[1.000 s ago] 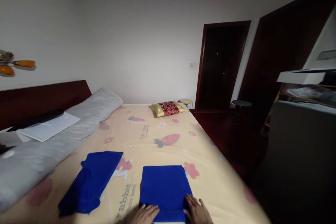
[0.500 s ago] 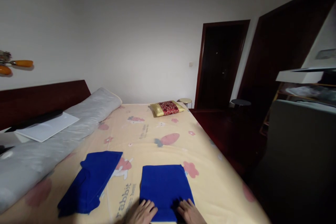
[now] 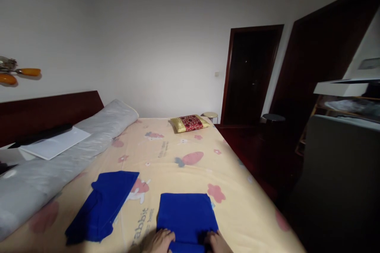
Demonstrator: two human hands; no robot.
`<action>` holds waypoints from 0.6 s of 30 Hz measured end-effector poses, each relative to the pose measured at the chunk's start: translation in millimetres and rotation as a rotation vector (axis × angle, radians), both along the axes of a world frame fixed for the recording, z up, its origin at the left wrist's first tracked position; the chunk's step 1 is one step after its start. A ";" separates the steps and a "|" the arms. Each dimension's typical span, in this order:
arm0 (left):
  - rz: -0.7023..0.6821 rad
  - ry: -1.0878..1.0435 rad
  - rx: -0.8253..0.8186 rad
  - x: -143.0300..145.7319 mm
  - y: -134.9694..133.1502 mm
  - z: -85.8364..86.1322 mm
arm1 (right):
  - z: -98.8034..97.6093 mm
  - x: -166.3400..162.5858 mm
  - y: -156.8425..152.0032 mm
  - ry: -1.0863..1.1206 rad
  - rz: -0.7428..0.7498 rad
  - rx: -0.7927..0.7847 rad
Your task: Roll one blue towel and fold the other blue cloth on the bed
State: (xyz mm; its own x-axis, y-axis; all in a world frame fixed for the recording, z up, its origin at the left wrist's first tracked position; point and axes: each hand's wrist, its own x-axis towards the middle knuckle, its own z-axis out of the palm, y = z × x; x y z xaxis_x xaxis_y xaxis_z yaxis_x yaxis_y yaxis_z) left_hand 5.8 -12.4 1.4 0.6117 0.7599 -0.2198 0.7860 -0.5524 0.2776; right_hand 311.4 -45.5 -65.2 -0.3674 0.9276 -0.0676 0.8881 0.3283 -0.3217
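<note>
A flat, squarish piece of blue cloth lies on the bed at the bottom of the view, with a crease or turned-up strip along its near edge. My left hand is at the near left corner, its fingers curled over the fabric. At the near right corner my right hand grips the cloth, part of its fingers in dark shadow. To the left lies a second blue cloth, loosely spread with uneven edges, and neither hand touches it.
The bed's patterned sheet extends forward to a red and gold pillow. Along the left side runs a rolled grey quilt, with a white flat item on it. A dark cabinet-like block stands at the right.
The squarish blue cloth has slid a little towards me, and a crease now shows at its near edge. Both hands have curled in more on that edge. The second cloth has stayed put.
</note>
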 end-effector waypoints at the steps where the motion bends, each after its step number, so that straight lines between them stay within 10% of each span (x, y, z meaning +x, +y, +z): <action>1: 0.018 0.005 -0.001 0.1 -1.7 3.3 | -1.2 -0.5 -0.3 0.005 -0.005 -0.002; 6: 0.055 0.020 0.025 0.6 -2.4 6.3 | 13.2 -6.6 -2.0 -0.015 -0.065 0.078; 13: -0.053 -0.028 -0.233 13.9 -1.3 14.2 | 17.0 -13.4 -5.2 0.076 0.232 0.125; 18: -0.057 -0.067 -0.094 -7.0 3.9 8.6 | 21.9 2.0 -8.1 0.066 -0.070 0.073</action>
